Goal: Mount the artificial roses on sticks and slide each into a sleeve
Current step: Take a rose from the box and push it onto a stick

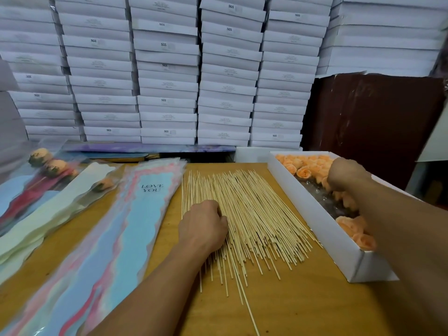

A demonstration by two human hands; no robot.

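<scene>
Far left: finished sleeved roses (52,169); next, stack of sleeves (135,214) printed "LOVE YOU"; left hand (203,225) knuckles-up on the sticks (252,214), fingers curled into the pile, what it pinches can't tell; right hand (345,174) curled down among peach roses (304,172) in white box (322,229), grip hidden.

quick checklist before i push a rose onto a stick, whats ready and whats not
1. Left hand on the stick pile: ok, fingers curled onto it.
2. One stick singled out: cannot tell, fingertips hidden.
3. Right hand in the white box of peach roses: ok.
4. Rose actually gripped: cannot tell, fingers hidden.
5. Sleeves in reach, left of the sticks: ok.
</scene>
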